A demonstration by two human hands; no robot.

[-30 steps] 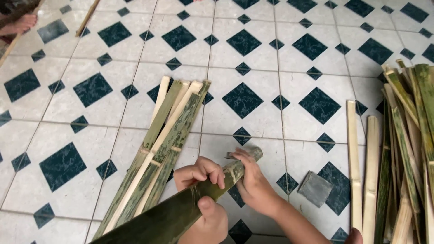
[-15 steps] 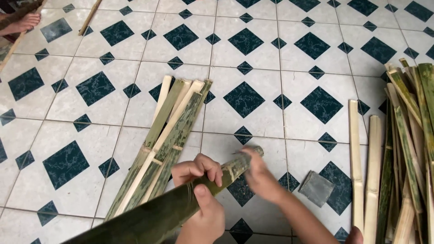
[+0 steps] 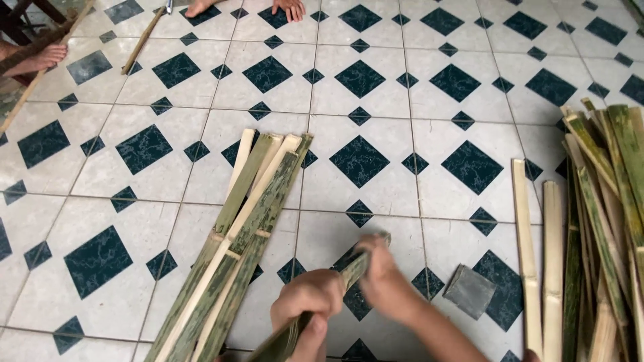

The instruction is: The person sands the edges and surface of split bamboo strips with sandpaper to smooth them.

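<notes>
I hold a green bamboo strip (image 3: 354, 267) slanting from the bottom edge up to the right over the tiled floor (image 3: 376, 100). My left hand (image 3: 305, 305) grips its lower part with the fingers wrapped round it. My right hand (image 3: 384, 276) closes on its upper end, blurred by motion. Just left of my hands lies a bundle of split bamboo strips (image 3: 245, 228), green and pale, fanned toward the top.
A large pile of bamboo strips (image 3: 604, 221) lies along the right edge, with two pale strips (image 3: 537, 255) beside it. A small grey flat block (image 3: 469, 290) sits on the floor near my right forearm. Other people's feet (image 3: 290, 7) and a hand (image 3: 40, 62) show at the top, with long sticks (image 3: 141, 41).
The view has tilted up and the floor's far part shows more. My hands have stayed on the strip, and the right hand has shifted along its upper end and is blurred.
</notes>
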